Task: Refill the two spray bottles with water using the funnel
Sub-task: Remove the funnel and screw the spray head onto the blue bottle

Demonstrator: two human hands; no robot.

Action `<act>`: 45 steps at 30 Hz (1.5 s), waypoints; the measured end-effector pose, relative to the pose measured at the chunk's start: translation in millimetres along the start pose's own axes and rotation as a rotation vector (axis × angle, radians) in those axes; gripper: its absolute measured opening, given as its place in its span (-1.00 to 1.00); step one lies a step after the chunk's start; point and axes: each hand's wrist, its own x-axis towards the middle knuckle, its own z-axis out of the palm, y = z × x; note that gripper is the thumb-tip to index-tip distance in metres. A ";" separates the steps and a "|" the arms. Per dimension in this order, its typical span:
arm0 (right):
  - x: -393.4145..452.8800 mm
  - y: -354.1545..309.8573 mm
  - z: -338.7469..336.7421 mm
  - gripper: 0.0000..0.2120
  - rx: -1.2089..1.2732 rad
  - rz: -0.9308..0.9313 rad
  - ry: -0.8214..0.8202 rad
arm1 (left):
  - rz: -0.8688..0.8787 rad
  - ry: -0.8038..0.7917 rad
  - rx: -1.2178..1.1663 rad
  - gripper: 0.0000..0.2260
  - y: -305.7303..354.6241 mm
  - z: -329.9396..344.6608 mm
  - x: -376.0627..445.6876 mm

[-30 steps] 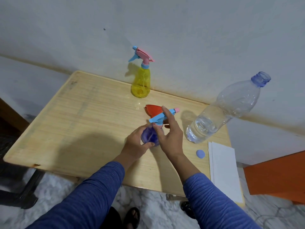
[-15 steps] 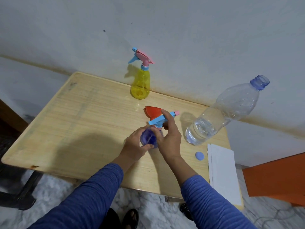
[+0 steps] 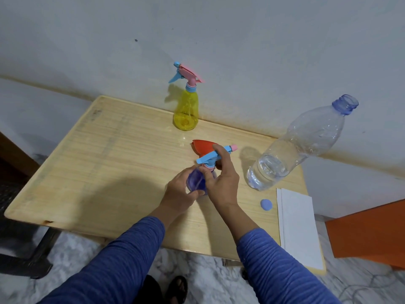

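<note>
Purple spray bottle (image 3: 197,182) gripped by left hand (image 3: 182,194), right hand (image 3: 221,178) pinching its collar; risk: elbow tips uncapped water bottle (image 3: 295,145) right.

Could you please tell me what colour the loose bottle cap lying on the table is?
The cap is light blue, seen clearly in the head view, beside the white paper.

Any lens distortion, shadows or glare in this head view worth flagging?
Head view: wide-angle bending leans the clear plastic water bottle rightward and bows the pale wooden table edges; a soft dark shadow sits left of the hands; the yellow spray bottle casts a faint shadow on the wall; mild sheen near the orange funnel; focus is sharp.
</note>
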 end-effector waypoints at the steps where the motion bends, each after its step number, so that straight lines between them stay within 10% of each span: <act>1: -0.4 0.2 -1.6 -0.43 0.004 -0.002 -0.002 | -0.006 0.001 0.000 -0.41 0.6 0.0 0.1; 11: -9.9 3.4 -0.9 -0.13 -0.217 -0.031 0.253 | 0.004 -0.012 -0.012 -0.40 3.4 -1.4 -0.1; 32: 45.1 -21.9 -10.4 -0.35 0.143 0.060 -0.015 | -0.065 0.112 0.292 -0.46 -40.2 -53.3 -20.9; 37: 55.6 -29.2 -2.6 -0.68 0.422 0.132 -0.193 | -0.104 0.344 0.563 -0.53 -67.4 -96.8 -31.3; 45: 51.9 -23.0 19.1 -0.65 0.408 0.413 -0.634 | -0.475 0.370 0.772 -0.46 -84.4 -110.7 -52.8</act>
